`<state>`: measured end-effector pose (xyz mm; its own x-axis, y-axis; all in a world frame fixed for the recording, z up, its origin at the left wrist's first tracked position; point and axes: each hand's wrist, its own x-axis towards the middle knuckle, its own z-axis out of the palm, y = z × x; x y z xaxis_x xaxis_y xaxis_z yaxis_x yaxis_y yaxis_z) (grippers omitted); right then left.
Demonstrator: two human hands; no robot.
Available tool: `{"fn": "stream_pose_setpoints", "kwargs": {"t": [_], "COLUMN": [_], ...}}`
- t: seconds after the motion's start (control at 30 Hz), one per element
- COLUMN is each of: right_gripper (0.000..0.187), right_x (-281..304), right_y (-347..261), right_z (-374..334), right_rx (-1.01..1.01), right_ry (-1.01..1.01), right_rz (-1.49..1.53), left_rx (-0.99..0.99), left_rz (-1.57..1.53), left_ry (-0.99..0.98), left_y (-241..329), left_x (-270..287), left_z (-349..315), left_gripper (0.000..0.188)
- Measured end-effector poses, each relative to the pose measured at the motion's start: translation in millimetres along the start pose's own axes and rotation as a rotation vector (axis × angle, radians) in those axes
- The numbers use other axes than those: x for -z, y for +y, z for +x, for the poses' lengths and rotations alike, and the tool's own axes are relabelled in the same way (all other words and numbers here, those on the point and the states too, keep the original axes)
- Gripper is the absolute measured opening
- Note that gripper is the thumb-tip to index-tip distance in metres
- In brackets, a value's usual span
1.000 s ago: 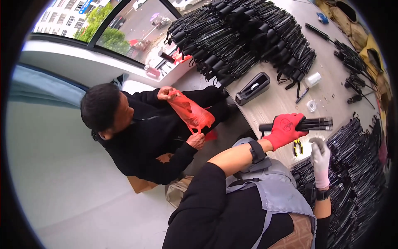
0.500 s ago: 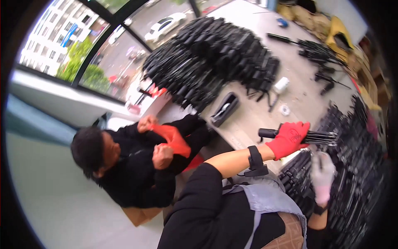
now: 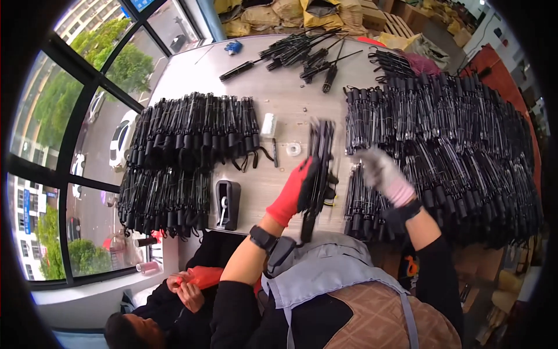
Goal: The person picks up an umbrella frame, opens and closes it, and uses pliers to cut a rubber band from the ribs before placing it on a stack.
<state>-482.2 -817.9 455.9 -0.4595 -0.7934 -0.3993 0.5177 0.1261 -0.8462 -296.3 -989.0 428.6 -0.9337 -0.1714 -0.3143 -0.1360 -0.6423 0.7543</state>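
My left hand [image 3: 294,189], in a red glove with dark fingertips, is closed around a black folded umbrella frame [image 3: 321,139]. The frame stands nearly upright over the table's front part, slightly blurred, so I cannot tell whether it is just one. To its right, my right hand [image 3: 386,177], in a pale glove with a pink cuff, hovers at the left edge of the big umbrella frame pile [image 3: 430,110]. Motion smears its fingers, and nothing shows clearly in them.
Another stack of umbrella frames [image 3: 195,125] lies on the left. Between the piles are a tape dispenser [image 3: 228,203], a tape roll [image 3: 293,149] and a white container [image 3: 268,125]. Loose frames [image 3: 296,49] lie at the back. A seated co-worker [image 3: 145,326] handles red fabric [image 3: 204,277].
My view has swung to the right. The held umbrella frame has turned from lying sideways to nearly upright. My right hand has risen from low over the right pile to its left edge.
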Motion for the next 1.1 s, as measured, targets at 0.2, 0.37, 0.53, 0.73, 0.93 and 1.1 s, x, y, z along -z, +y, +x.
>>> {"fn": "stream_pose_setpoints", "kwargs": {"t": [0.2, 0.37, 0.53, 0.73, 0.93, 1.1], "right_gripper": [0.038, 0.044, 0.040, 0.033, 0.030, 0.030], "right_x": [-75.8, -73.1, -95.6, -98.0, -106.9, -120.2], "right_y": [51.6, 15.8, -11.7, -28.6, -13.5, 4.8], "right_z": [-27.1, 0.5, -5.9, -9.2, -4.0, 5.5], "right_rx": [-0.105, 0.568, 1.099, 0.347, 0.273, 0.484], "right_ry": [-0.486, 0.171, 0.138, -0.280, -0.415, -0.325], "right_rz": [0.240, -1.246, -1.248, -0.260, -0.159, -0.306], "left_rx": [-0.233, -0.460, -0.551, -0.632, -0.615, -0.594], "left_rz": [-0.380, -0.645, -0.414, -0.501, -0.466, -0.599], "left_ry": [-0.208, -0.230, 0.004, -0.338, -0.311, -0.550], "left_y": [70.5, 78.0, 87.2, 103.2, 94.4, 89.4], "left_x": [-44.5, -24.3, -63.4, -59.2, -45.0, -19.2], "left_z": [24.8, 15.2, 36.1, 36.3, 28.3, 38.8], "left_gripper": [0.073, 0.067, 0.067, 0.067, 0.054, 0.056]}}
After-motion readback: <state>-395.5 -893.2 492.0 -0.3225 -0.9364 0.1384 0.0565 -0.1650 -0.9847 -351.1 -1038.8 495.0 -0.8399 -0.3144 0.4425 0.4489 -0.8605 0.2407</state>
